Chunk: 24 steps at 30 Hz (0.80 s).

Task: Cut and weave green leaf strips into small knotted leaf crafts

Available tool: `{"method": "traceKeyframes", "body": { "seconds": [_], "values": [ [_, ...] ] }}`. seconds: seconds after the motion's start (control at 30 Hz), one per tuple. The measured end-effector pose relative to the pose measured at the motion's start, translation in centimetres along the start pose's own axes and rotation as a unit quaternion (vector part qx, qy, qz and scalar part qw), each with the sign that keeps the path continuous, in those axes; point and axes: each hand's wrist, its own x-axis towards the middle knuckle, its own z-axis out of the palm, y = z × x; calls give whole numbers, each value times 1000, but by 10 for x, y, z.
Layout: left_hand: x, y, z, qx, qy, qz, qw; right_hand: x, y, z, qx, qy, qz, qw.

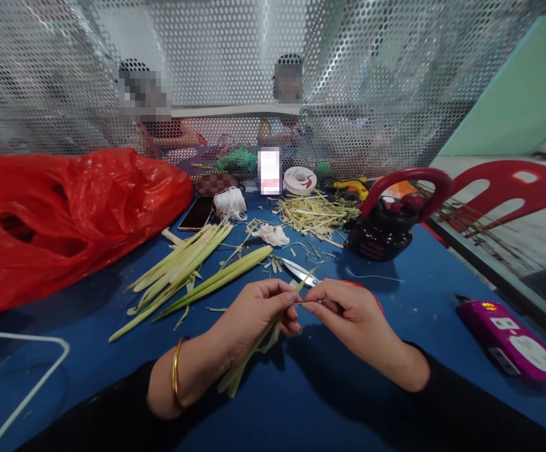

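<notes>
My left hand (266, 311) is closed round a few pale green leaf strips (239, 370), whose ends hang below the palm and whose tip pokes out above the fingers. Between the two hands runs a thin pale thread (300, 304), pinched by the fingertips of my right hand (348, 311). Just beyond the right hand lie metal scissors (296, 270), their red handles partly hidden by it. A pile of long leaf strips (178, 270) and a separate leaf bundle (228, 276) rest on the blue table (329, 402), left of the scissors.
At left spreads a red plastic bag (88, 213). A phone (197, 213), a ball of white string (230, 204), a tape roll (300, 180) and shredded strips (317, 213) sit farther back. On the right stand a dark jug (379, 235) and a purple device (513, 342). Two people show behind perforated mesh.
</notes>
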Motion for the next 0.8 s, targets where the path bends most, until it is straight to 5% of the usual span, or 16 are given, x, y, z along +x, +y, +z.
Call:
{"method": "traceKeyframes", "body": {
  "seconds": [0.4,0.53,0.67,0.8],
  "values": [
    [-2,3,2,106,49,-9,993,1,-4,-18,-43,47,-36,997],
    [-4,3,5,168,1,-34,985,0,-3,-18,-22,18,-65,997],
    [-7,1,4,175,-72,-39,981,7,-4,-21,72,-27,54,996],
    [-7,1,2,149,-87,-2,985,14,-6,-21,204,-72,208,954]
  ]
}}
